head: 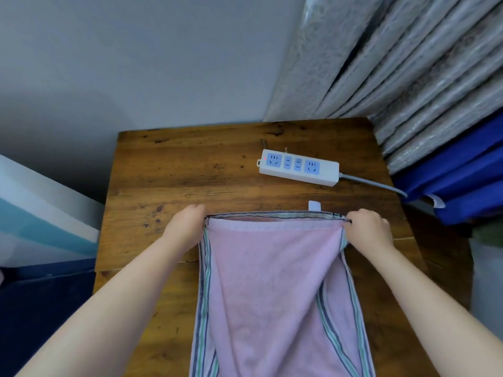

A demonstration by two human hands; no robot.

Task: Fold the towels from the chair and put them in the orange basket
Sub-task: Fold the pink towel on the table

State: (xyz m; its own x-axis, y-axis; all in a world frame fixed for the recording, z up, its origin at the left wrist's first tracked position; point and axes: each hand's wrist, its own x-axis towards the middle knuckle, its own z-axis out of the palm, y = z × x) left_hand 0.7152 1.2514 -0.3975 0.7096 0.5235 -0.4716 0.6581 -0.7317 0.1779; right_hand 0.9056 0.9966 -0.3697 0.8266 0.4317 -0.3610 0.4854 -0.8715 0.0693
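1. A pink towel (275, 289) with striped borders is lying lengthwise on the wooden worktop (190, 170), its far hem running straight across between the two hands and its near end running out of view at the bottom edge.
2. The left hand (185, 227) is holding the far left corner; the fingers are curling over the hem, though the fingertips themselves are hidden behind the hand, so its grip looks narrow and closed on cloth.
3. The right hand (367, 228) is pinching the far right corner, with the cloth bunching under the knuckles.
4. The long right side is doubling inward in a slanting fold, and a second layer is showing just under the far hem, so the towel appears to be partway through a first fold, not yet a neat packet.
5. A small white label (314, 205) is sticking out beyond the far hem, touching the worktop.
6. A white power strip (298, 167) with its grey cable is sitting further back on the worktop, well apart from the towel.
7. Neither the chair nor the orange basket is showing, so how many towels are waiting or already stowed cannot be told.
8. Judging from this, the work is sitting at an early stage for this towel: the folding is needing finishing, and the placing in the basket is remaining to be done.
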